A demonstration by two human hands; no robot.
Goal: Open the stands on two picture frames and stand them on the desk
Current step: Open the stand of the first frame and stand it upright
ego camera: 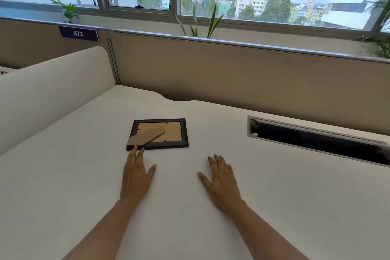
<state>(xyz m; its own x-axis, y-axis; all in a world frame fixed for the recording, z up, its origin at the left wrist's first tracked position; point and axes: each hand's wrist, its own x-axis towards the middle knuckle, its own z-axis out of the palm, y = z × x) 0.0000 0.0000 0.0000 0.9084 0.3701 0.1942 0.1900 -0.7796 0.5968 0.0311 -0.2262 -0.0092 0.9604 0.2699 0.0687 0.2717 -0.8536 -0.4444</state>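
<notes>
A dark picture frame (183,133) lies face down on the white desk (274,196), its brown cardboard back up. Its cardboard stand (146,136) is lifted slightly and points toward the frame's near left corner. My left hand (136,177) rests flat on the desk just in front of that corner, fingertips at the frame's edge below the stand's tip. My right hand (221,181) lies flat and open on the desk, to the right of the frame and apart from it. Only one frame is in view.
A long open cable slot (316,143) with a raised grey lid runs along the desk's right rear. A cream side divider (52,88) stands on the left, a tan partition (232,74) at the back, with plants and windows behind it.
</notes>
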